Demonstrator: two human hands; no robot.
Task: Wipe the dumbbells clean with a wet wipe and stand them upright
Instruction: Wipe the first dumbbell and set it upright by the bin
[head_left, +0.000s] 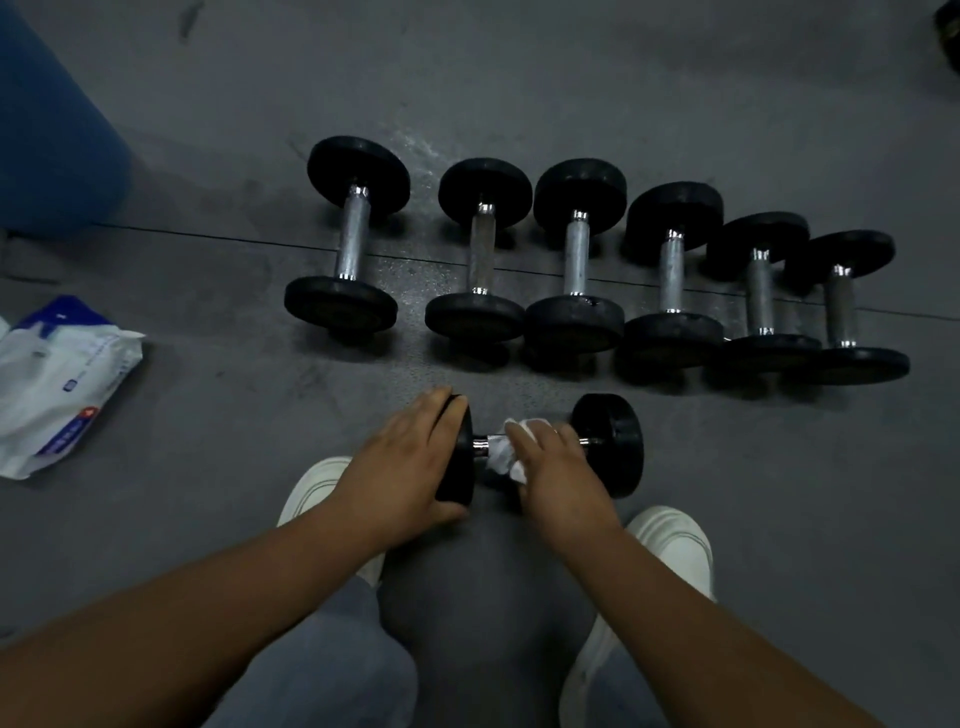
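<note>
A small black dumbbell (610, 441) lies sideways on the grey floor just in front of my feet. My left hand (402, 467) grips its left end plate, fingers curled over the rim. My right hand (556, 467) holds a white wet wipe (501, 452) wrapped round the metal handle. Behind it, several black dumbbells with metal handles lie in a row on the floor, from the leftmost one (353, 234) to the rightmost one (844, 306).
A white and blue wet-wipe pack (57, 379) lies on the floor at the left. A blue cylinder-like object (47, 130) stands at the far left. My white shoes (675, 545) sit on either side of the near dumbbell.
</note>
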